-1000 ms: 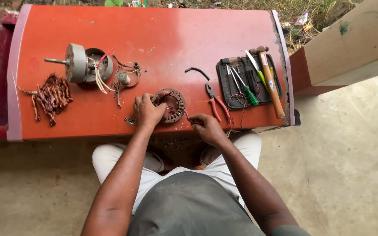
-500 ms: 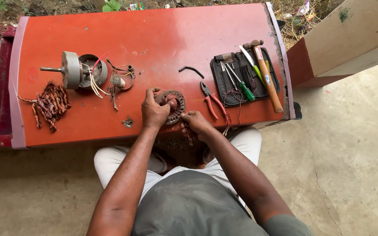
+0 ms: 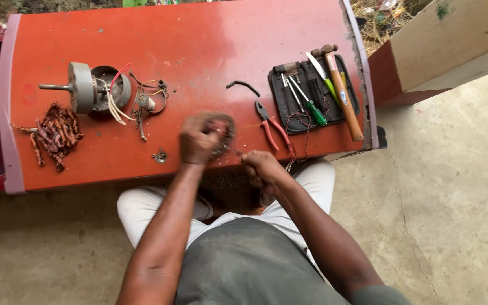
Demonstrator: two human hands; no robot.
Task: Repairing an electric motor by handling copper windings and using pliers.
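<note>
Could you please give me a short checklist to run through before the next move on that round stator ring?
1. Left hand grips the stator ring: ok, though blurred by motion.
2. Right hand closed near the table edge; what it holds: cannot tell.
3. Red-handled pliers lie free beside the ring, within reach: ok.
4. Hammer and green screwdriver rest on the black tool pouch: ok.
5. Pile of copper wire lies well clear of the hands: ok.
6. Ring steady on the table: cannot tell.
</note>
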